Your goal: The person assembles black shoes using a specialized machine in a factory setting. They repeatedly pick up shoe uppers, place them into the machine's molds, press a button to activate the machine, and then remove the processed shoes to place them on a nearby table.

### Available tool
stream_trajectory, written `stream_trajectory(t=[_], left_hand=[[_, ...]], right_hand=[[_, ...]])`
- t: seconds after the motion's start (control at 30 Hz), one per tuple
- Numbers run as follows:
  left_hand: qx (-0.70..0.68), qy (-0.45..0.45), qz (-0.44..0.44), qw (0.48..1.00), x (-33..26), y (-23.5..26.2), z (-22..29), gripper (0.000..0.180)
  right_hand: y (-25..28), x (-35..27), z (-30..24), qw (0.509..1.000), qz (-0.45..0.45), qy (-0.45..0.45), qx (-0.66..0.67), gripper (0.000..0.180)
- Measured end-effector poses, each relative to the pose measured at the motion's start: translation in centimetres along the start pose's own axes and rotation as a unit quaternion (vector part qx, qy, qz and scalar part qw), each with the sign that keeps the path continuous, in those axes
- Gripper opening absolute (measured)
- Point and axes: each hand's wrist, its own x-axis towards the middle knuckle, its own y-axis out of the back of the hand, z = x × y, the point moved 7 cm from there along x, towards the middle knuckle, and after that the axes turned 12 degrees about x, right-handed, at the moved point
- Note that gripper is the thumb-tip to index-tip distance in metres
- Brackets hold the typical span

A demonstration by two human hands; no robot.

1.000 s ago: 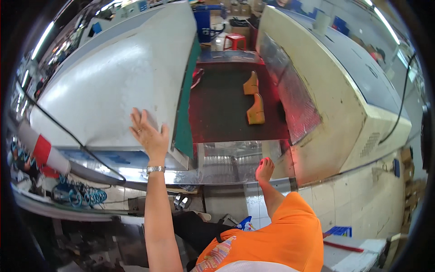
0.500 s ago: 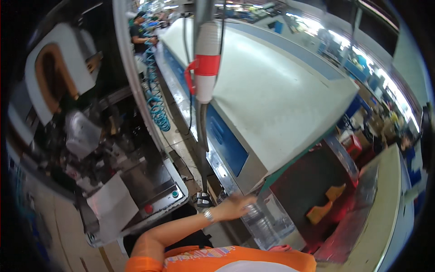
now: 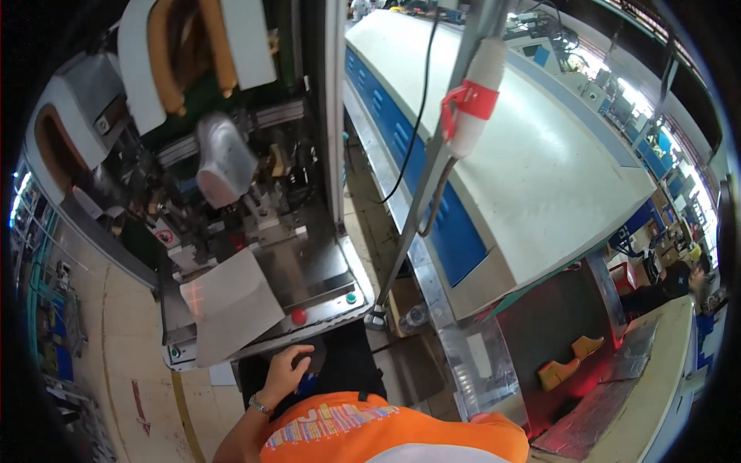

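Down at the bottom centre of the frame, an orange shirt (image 3: pixel 386 432) fills the lower edge. Just above it, lower left of centre, the left hand (image 3: pixel 287 372) with a wristwatch (image 3: pixel 259 404) at the wrist lies with fingers loosely curled over a dark object (image 3: pixel 312 356) under the front lip of the machine; whether it grips that object cannot be told. The right hand is not in view.

Right above the hand sits the machine's steel front panel (image 3: pixel 309 270), carrying a red round button (image 3: pixel 299 315) and a small green button (image 3: pixel 351 297). A pale sheet (image 3: pixel 231 302) lies tilted on the panel's left part. Higher, in the upper left, a silvery shoe-shaped form (image 3: pixel 224 158) stands among the machine's parts.

To the right of centre, a slanted metal pole (image 3: pixel 421 193) rises to a white wrap with red tape (image 3: pixel 471 100). Beyond it, a long white and blue tunnel machine (image 3: pixel 540 162) runs toward the upper right. At the lower right, two orange shoe lasts (image 3: pixel 571 363) rest on a dark belt.
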Motion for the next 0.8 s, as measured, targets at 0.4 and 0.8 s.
stream_trajectory(t=[0.4, 0.8], left_hand=[[-0.052, 0.000, 0.065, 0.997, -6.5, 3.5, -5.1, 0.019], [0.039, -0.072, 0.221, 0.972, -7.3, 12.3, -6.8, 0.019]], right_hand=[[-0.9, -12.7, -18.2, 0.820, -0.138, 0.425, 0.357, 0.039], [1.1, -32.6, -44.8, 0.602, -0.446, 0.448, 0.487, 0.024]])
